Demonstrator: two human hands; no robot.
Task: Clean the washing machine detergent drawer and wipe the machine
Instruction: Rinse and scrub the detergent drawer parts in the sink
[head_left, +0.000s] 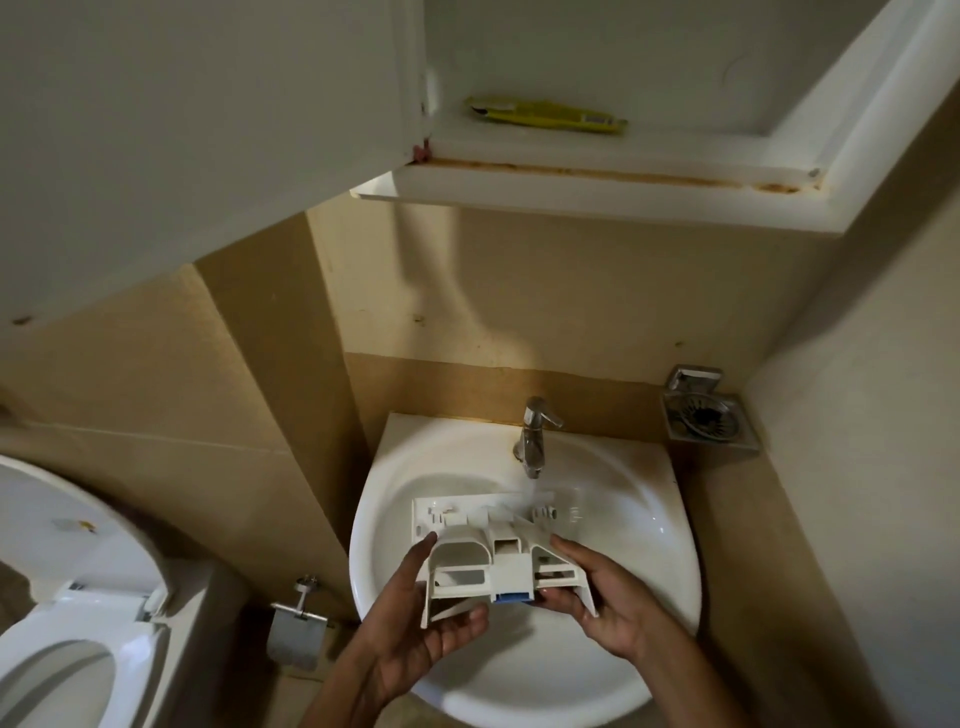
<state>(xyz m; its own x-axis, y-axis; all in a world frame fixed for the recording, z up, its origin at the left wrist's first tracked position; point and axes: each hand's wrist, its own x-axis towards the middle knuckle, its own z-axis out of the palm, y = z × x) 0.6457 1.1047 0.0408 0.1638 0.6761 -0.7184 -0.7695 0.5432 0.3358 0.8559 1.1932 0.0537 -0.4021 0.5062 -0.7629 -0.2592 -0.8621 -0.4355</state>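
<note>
Head view: drawer (498, 551) over sink (670, 545); left hand (431, 618) and right hand (613, 608), each grip closed on a side wall. Best tilted so compartments face tap (532, 431), flushing residue.

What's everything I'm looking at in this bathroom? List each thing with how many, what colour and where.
detergent drawer: one, white with a blue piece, held over the sink below the tap
sink: one, white, against the tiled wall
tap: one, chrome, at the sink's back rim
soap dish: one, chrome, on the wall right of the tap
toilet: one, white, lid up, lower left
paper holder: one, chrome, on the wall left of the sink
cabinet: one, white, open, above the sink
packet: one, yellow, on the cabinet shelf
left hand: one, holds the drawer's left side
right hand: one, holds the drawer's right side
</note>
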